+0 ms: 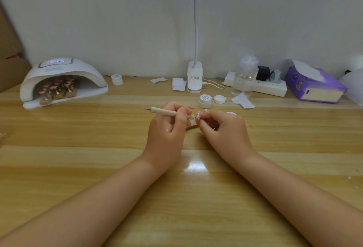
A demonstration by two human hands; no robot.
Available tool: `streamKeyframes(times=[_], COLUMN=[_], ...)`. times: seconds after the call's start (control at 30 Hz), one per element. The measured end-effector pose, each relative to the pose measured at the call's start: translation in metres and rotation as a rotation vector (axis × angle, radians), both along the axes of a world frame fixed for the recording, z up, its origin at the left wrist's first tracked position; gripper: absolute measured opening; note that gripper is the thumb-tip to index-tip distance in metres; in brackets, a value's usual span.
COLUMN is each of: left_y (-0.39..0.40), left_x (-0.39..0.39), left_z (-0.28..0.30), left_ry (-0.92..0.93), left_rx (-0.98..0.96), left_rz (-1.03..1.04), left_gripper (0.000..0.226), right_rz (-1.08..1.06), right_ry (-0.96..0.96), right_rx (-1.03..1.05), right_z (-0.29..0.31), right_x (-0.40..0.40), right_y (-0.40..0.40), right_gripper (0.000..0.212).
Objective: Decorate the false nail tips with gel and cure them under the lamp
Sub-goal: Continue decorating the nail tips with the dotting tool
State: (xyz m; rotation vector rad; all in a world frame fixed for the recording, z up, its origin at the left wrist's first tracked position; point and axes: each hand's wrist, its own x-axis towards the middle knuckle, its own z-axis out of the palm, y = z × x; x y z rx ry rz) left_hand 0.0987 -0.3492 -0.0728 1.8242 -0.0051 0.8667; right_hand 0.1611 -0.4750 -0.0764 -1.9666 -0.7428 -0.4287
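Note:
My left hand (169, 127) grips a wooden dotting tool (169, 112) that lies level, its tip touching a pink false nail tip (199, 115) with white dots. My right hand (222, 127) pinches that nail tip by its holder. A thin brown stick (192, 127) shows between the two hands. The white curing lamp (59, 77) stands at the far left with its display lit; inside it are several pink nail tips on gold stands (59, 87). A gel jar (205, 101) and a loose lid (219, 99) sit just beyond my hands.
Another small jar (117, 79) stands by the wall. A clip-on desk lamp (194, 78), a clear bottle (245, 77), a power strip (269, 87), a purple tissue box (314, 85) and paper wipes (243, 100) line the back of the wooden table (98, 148).

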Motion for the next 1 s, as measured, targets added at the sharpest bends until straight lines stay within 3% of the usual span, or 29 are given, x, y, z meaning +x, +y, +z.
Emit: streamKeyframes(times=[1.0], left_y=[0.0007], left_x=[0.0004], left_z=[-0.0008], left_ry=[-0.009], left_rx=[-0.017], left_rz=[0.007], left_gripper=[0.02], right_rz=[0.008], right_ry=[-0.007], right_rx=[-0.006], right_z=[0.001], right_x=[-0.0007], right_y=[-0.0007], right_gripper=[0.006])
